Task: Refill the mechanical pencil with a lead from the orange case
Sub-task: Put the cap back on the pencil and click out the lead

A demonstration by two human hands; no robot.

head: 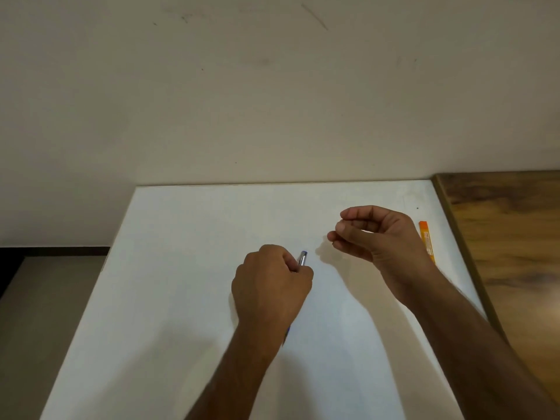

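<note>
Forearms enter from the lower edge; nearest is my left hand (271,283), fist curled round the mechanical pencil (302,258) over the middle of the white tabletop (188,268). Its long axis runs from near-left to far-right, metal end up and away toward my right hand (374,233), blue lower end showing under the wrist. Right fingers are curled with thumb meeting fingertips; whether they pinch a lead I cannot tell, since nothing that thin resolves. Behind that hand the orange case (426,241) lies flat near the table's right edge, lengthwise away from me. I judge the pencil light, rigid and smooth, best held mid-barrel; a lead would be brittle, so light fingertip pressure near one end.
</note>
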